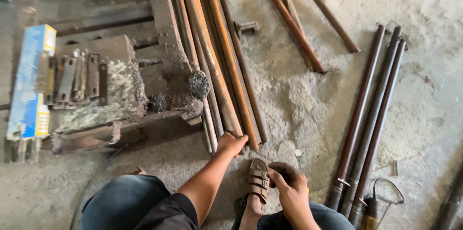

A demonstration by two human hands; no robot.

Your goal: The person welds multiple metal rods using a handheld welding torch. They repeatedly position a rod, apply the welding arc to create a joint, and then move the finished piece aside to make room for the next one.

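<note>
— Head view first: what is the left hand [232, 143] doing?
— It is reaching forward and curling its fingers over the near ends of the rusty pipes [219, 56], which are lying in a bundle running far to near beside the metal block [120, 85].
— And the right hand [288, 179]?
— It is hovering loosely curled just right of the brown sandal [258, 178]; whether it is pinching anything, I cannot tell.
— Anything else lying around?
— Three dark rods [369, 119] are resting on the dusty floor [308, 104] at the right, well apart from both hands.
</note>
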